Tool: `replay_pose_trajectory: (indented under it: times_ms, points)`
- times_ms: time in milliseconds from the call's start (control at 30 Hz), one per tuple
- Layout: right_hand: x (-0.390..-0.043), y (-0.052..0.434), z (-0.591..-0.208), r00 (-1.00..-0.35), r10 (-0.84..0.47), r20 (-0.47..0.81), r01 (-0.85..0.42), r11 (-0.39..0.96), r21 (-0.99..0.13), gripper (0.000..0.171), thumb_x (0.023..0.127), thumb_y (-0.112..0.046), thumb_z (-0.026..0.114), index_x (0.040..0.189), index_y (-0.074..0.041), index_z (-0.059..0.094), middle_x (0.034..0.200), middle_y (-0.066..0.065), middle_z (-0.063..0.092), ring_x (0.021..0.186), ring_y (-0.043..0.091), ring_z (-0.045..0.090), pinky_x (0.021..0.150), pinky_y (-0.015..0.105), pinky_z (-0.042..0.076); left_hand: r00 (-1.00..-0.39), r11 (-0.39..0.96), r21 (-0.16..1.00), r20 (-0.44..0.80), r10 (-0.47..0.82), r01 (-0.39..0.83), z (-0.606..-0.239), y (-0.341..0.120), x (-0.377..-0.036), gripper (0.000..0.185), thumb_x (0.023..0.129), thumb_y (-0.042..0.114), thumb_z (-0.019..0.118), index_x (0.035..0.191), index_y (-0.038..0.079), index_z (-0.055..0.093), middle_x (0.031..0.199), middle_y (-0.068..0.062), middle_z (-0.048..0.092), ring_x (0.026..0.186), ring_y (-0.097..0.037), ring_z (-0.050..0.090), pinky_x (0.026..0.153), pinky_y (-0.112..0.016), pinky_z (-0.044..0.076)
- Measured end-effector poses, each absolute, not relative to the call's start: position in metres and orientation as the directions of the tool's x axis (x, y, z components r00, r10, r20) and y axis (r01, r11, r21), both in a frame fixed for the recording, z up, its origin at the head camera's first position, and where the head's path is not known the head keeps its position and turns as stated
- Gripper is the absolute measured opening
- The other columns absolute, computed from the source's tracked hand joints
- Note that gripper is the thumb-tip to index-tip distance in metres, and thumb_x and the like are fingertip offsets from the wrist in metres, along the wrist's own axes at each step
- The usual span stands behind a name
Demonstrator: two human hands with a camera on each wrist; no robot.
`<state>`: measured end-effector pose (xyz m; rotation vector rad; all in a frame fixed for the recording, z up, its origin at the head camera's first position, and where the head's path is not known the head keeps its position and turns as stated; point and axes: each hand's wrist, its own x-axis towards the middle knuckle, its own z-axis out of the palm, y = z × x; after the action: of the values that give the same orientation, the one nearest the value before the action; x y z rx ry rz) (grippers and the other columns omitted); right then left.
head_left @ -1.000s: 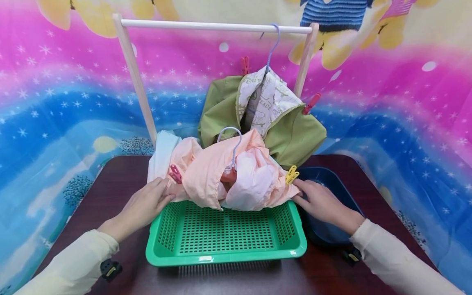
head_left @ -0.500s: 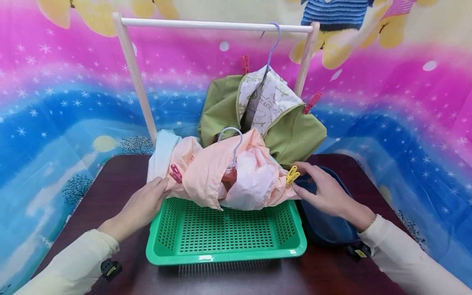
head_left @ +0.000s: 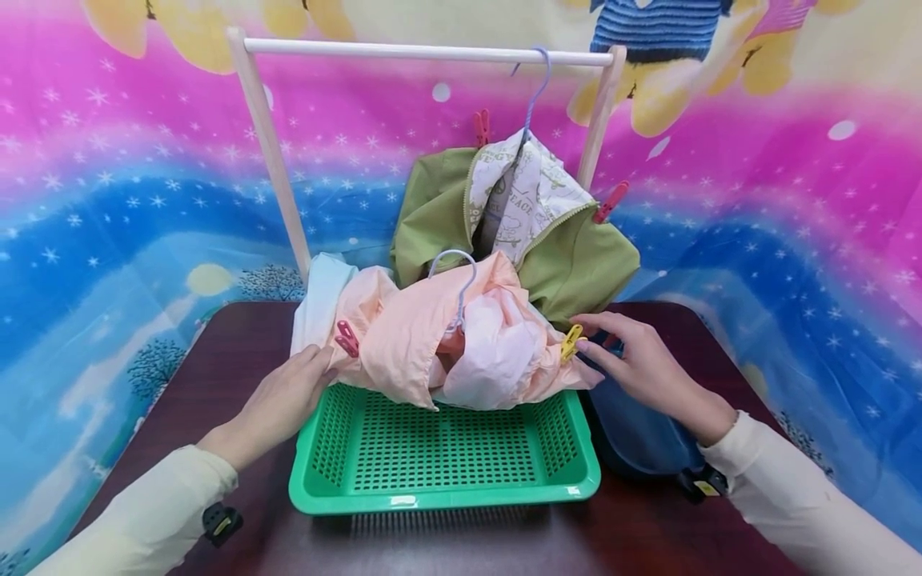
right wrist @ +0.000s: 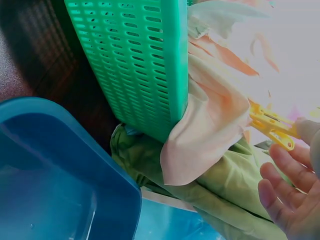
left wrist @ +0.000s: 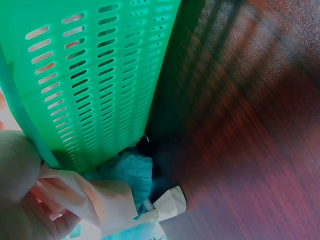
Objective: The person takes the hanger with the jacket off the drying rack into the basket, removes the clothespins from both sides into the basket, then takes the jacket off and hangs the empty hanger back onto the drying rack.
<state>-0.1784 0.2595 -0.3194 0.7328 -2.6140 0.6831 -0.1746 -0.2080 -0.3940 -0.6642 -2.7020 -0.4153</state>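
A peach garment point(head_left: 403, 336) on a pale blue hanger point(head_left: 461, 280) lies heaped over the back of a green slotted basket point(head_left: 446, 480). A pink peg point(head_left: 347, 338) is clipped on its left side and a yellow peg point(head_left: 571, 342) on its right. My left hand point(head_left: 284, 400) rests with straight fingers on the garment's left edge at the basket's corner; that peach cloth point(left wrist: 100, 200) shows by the basket wall point(left wrist: 90, 80). My right hand point(head_left: 634, 360) reaches in from the right, fingers spread. In the right wrist view one fingertip point(right wrist: 307, 132) touches the yellow peg point(right wrist: 270, 125).
A green jacket point(head_left: 576, 264) hangs behind on a wooden rack point(head_left: 425, 50) with red pegs point(head_left: 608, 200). A blue tub point(head_left: 641, 440) stands right of the basket, under my right wrist. A dark wooden table point(head_left: 216, 360) carries everything; a bright printed sheet point(head_left: 108, 200) surrounds it.
My right hand has lifted off the basket's right corner and moved up and back to the yellow peg. The left hand and the garment have stayed put.
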Motion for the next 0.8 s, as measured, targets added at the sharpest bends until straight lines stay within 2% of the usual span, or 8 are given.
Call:
replay_pose_trajectory:
  times_ms: [100,267,433,667,800]
  points:
    - [-0.1787,0.2600,-0.3187,-0.817,-0.390,0.424,-0.548,0.754,-0.362,0.030,0.096,-0.010,0.069,0.125,-0.004,0.069,0.116,0.010,0.073,0.091,0.020,0.067,0.073,0.037,0.056,-0.831,0.850,0.183,0.388,0.400,0.494,-0.3938,-0.2073,-0.1750,0.014,0.096,0.012,0.068,0.106,0.007,0.059,0.085,-0.004,0.056,0.068,-0.014,0.048,0.058,-0.029,0.040]
    - [-0.1795,0.2582,-0.3174,-0.813,-0.394,0.429,-0.559,0.736,-0.381,0.025,0.095,-0.009,0.068,0.120,-0.007,0.070,0.108,0.007,0.074,0.090,0.019,0.066,0.073,0.030,0.053,-0.829,0.852,0.175,0.393,0.399,0.493,-0.3929,-0.2072,-0.1745,0.014,0.095,0.012,0.069,0.104,0.007,0.059,0.083,-0.004,0.055,0.067,-0.014,0.048,0.057,-0.029,0.040]
    - [-0.1812,0.2573,-0.3174,-0.794,-0.400,0.458,-0.581,0.723,-0.375,0.022,0.094,-0.007,0.070,0.115,-0.007,0.071,0.106,0.006,0.074,0.089,0.018,0.066,0.074,0.032,0.053,-0.835,0.856,0.181,0.387,0.391,0.484,-0.3917,-0.2074,-0.1729,0.014,0.095,0.012,0.069,0.104,0.008,0.059,0.083,-0.003,0.054,0.067,-0.014,0.047,0.058,-0.029,0.041]
    - [-0.1825,0.2599,-0.3181,-0.758,-0.407,0.510,-0.615,0.708,-0.348,0.021,0.088,-0.003,0.075,0.109,-0.008,0.074,0.102,0.008,0.074,0.083,0.015,0.064,0.059,0.023,0.047,-0.837,0.860,0.175,0.386,0.387,0.478,-0.3928,-0.2075,-0.1722,0.015,0.095,0.012,0.070,0.105,0.008,0.060,0.082,-0.003,0.053,0.066,-0.013,0.045,0.057,-0.027,0.039]
    - [-0.1823,0.2626,-0.3177,-0.727,-0.415,0.547,-0.638,0.703,-0.314,0.022,0.085,0.000,0.077,0.105,-0.009,0.075,0.097,0.005,0.074,0.081,0.013,0.064,0.059,0.023,0.048,-0.827,0.856,0.167,0.400,0.394,0.489,-0.3934,-0.2068,-0.1734,0.015,0.094,0.012,0.070,0.103,0.008,0.059,0.081,-0.003,0.052,0.065,-0.013,0.043,0.056,-0.026,0.037]
